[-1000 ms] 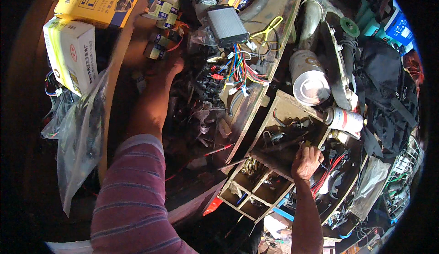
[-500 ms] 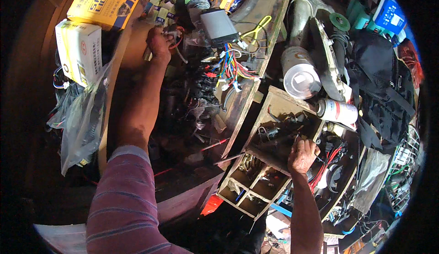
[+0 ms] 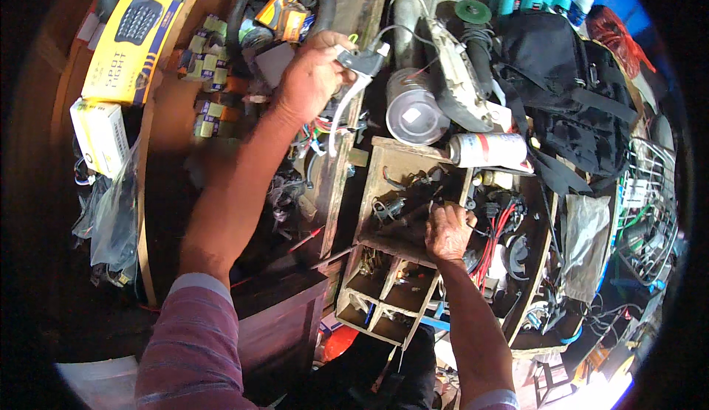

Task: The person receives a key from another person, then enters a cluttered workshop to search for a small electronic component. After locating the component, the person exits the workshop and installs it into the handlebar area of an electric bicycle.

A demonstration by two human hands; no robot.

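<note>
My left hand [image 3: 312, 76] is raised above the cluttered bench, its fingers closed around what looks like a brake lever [image 3: 360, 61]. The part has a black mount, and a pale curved lever hangs from it. Low over the wooden compartment box [image 3: 360, 222], my right hand [image 3: 448, 233] is curled at the right side of the large compartment. Its fingertips are partly hidden, and I cannot make out what they hold. Small metal parts [image 3: 389, 207] lie in that compartment, left of the hand. A bundle of red cables [image 3: 493, 244] sits to its right.
A spray can [image 3: 487, 149] lies beyond the box, beside a clear-lidded container [image 3: 416, 118]. Farther right is a black bag [image 3: 550, 63]. Small cartons [image 3: 209, 59] and a black ring-shaped tube [image 3: 238, 22] occupy the far left, near a yellow box [image 3: 129, 48].
My left hand has moved right from the small cartons and come up with the lever in plain sight. My right hand stays at the compartment box. The whole view has shifted.
</note>
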